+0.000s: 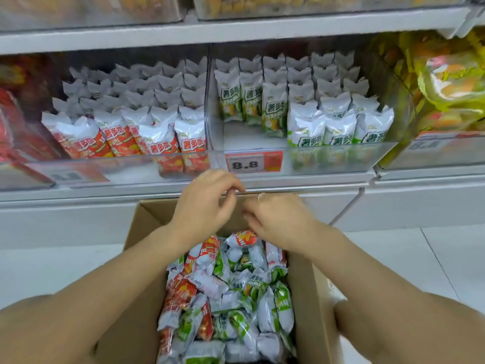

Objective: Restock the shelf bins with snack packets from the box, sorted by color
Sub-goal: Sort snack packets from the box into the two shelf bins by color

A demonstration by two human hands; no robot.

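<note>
Both hands are hovering over the box [136, 258]'s far end: the left hand [207, 203] with fingers loosely curled and empty, the right hand [275, 222] with fingers hidden, grip unclear. Mixed packets [225, 292] are lying at six o'clock. A fresh pick seems next: red ones to the eleven o'clock bin [78, 169], green to the one o'clock bin [336, 158].

Two bare forearms fill the lower frame, no sleeves visible on either — uncovered from the bottom corners up to the wrists, with no watch, band or glove on them. The left hand [207, 198] carries nothing on its fingers that can be made out. The right hand [278, 219] wears a thin pale ring [260, 197] — seen at the far edge of the hand, on a finger that cannot be identified through the blur.
</note>
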